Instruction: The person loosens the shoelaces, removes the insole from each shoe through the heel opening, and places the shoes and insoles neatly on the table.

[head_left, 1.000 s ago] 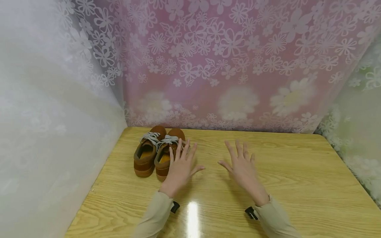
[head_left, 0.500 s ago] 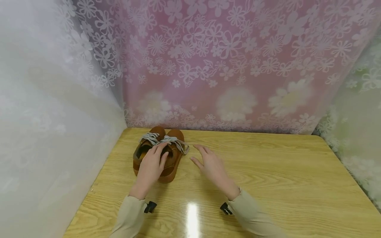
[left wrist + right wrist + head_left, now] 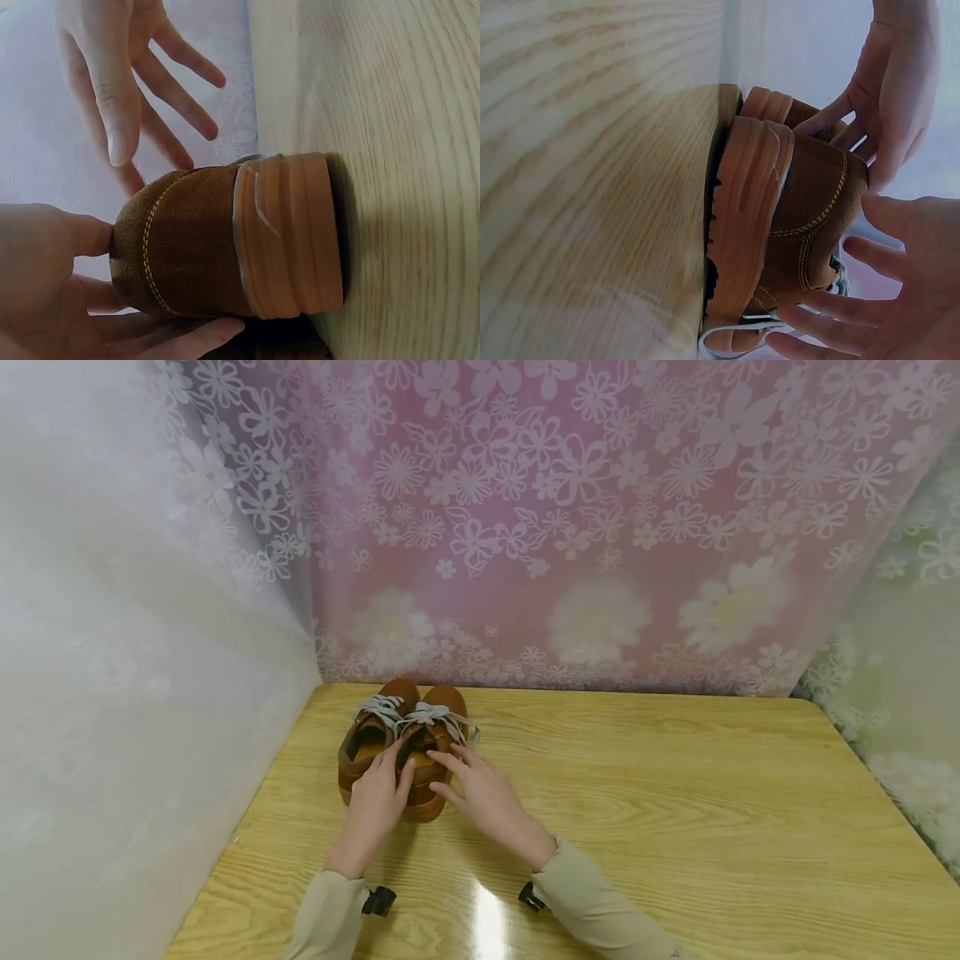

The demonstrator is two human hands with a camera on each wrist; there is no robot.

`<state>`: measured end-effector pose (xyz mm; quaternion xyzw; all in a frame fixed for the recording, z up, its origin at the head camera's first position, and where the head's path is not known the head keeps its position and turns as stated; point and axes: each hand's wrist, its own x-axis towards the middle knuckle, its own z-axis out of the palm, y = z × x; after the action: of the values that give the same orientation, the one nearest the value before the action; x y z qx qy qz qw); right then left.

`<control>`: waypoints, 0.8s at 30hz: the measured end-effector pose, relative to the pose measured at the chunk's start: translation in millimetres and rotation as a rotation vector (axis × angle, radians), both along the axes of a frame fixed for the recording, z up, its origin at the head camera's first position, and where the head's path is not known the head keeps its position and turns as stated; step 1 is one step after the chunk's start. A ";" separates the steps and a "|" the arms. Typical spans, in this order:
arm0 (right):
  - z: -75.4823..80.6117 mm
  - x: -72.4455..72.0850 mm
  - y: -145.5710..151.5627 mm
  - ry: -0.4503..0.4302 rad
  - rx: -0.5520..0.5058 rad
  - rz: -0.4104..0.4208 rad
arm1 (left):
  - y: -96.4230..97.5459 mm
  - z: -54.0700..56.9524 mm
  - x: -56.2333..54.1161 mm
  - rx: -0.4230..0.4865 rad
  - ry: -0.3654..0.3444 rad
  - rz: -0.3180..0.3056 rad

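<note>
A pair of brown suede lace-up shoes stands side by side at the table's far left. My left hand [image 3: 373,800] holds the heel of the right-hand shoe [image 3: 427,808], with the thumb at the back of its collar and the fingers along its inner side, between the two shoes. The left-hand shoe [image 3: 349,781] stands beside it, partly hidden by that hand. My right hand [image 3: 489,800] is at the outer side of the right-hand shoe, fingers spread and fairly straight, index fingertip over the collar. Grey laces [image 3: 433,713] are tied on the right-hand shoe, with loops hanging to its right.
The shoes stand on a wood-grain table [image 3: 675,802]. A whitish curtain [image 3: 165,693] runs close along the left edge. Behind the table hangs a pink floral curtain [image 3: 525,568], and another pale curtain [image 3: 911,677] borders the right side.
Both hands were spread above the table. My left hand has moved left and down onto the right-hand shoe's heel; my right hand has come left to the same shoe's outer side.
</note>
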<state>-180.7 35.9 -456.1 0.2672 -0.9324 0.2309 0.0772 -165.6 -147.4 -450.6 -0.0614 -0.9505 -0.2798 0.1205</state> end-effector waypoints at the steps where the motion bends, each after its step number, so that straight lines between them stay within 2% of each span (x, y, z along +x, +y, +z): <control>1: -1.3 -0.2 -0.7 -0.002 0.005 0.000 | 0.1 -0.4 -0.1 0.002 -0.012 0.007; 8: -4.9 -0.2 -3.7 -0.019 0.022 -0.014 | 0.4 -7.1 -2.5 0.033 0.007 0.046; 13: -4.9 -0.4 -4.2 -0.020 0.022 -0.019 | 1.8 -7.8 -3.7 0.053 0.005 0.077; 24: -2.2 -0.3 -1.3 -0.054 0.008 -0.016 | 0.7 -8.3 -5.6 0.099 -0.038 0.097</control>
<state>-181.0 34.6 -458.3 0.2535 -0.9371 0.2339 0.0529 -171.2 -146.7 -458.9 -0.0040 -0.9395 -0.3213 0.1187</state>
